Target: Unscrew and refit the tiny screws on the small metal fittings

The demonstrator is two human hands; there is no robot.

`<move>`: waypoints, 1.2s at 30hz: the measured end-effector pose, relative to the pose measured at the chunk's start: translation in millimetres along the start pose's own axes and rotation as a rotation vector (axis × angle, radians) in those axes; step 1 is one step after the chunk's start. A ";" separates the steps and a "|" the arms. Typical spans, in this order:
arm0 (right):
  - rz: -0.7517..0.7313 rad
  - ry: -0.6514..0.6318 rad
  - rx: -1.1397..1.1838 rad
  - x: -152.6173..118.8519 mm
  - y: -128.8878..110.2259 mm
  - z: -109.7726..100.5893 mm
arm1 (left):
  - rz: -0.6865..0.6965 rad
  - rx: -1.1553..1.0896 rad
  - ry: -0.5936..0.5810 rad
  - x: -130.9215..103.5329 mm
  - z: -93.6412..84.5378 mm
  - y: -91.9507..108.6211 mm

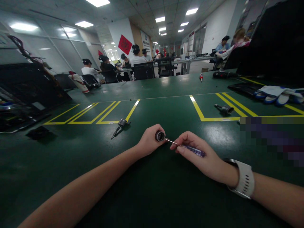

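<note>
Closed around a dark round metal part with a hollow, ring-shaped end (160, 136), my left hand (150, 141) rests just above the green table. My right hand (193, 152), with a pale watch on its wrist, grips a screwdriver (193, 150) by its clear purplish handle. The thin shaft points left, and its tip meets or lies very close to the ring's right edge; I cannot tell if they touch. Left of my hands a metal part with a thin rod (122, 123) lies on the table. A similar dark part with a cup-like end (225, 109) lies to the right.
Yellow tape lines (201, 114) mark the green table (163, 87). White-and-blue gloves (279, 95), a power drill (224, 75) and a small red screwdriver (201, 77) lie toward the back right. Dark equipment (30, 91) stands at left. Several people sit at tables beyond.
</note>
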State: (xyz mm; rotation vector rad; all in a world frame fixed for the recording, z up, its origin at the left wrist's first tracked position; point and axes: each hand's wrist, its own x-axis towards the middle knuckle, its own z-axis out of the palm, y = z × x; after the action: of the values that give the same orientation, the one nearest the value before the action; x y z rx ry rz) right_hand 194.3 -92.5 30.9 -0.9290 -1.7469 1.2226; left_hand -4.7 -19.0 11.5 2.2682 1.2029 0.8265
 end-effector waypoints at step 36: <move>0.107 0.025 0.303 6.3 8.0 1.7 | 0.123 0.114 0.033 -4.5 -1.1 4.4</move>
State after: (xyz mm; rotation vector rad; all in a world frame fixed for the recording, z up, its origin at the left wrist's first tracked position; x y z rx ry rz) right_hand 191.1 -85.4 24.1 -0.8602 -1.4560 1.4892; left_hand -4.9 -24.9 13.7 2.4501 1.1619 0.8626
